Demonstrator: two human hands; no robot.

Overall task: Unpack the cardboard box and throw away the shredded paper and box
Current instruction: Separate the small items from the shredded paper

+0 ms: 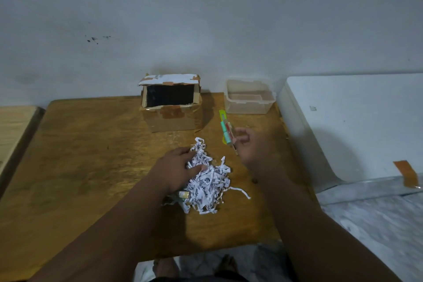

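Observation:
An opened cardboard box [170,107] with taped flaps stands at the back of the wooden table [91,155], its dark inside showing. A heap of white shredded paper [207,181] lies mid-table. My left hand [176,167] rests on the heap's left side, fingers spread into the strips. A small yellow-labelled item [184,194] pokes out under my left wrist. My right hand [248,146] hovers right of the heap, fingers loosely curled, touching or just beside thin green and red items [226,133] lying on the table; whether it grips them is unclear.
A clear plastic container [249,96] sits right of the box against the wall. A white appliance-like surface [354,126] with brown tape borders the table's right side. Another wooden surface [13,126] lies at the left. My feet show below the table's front edge.

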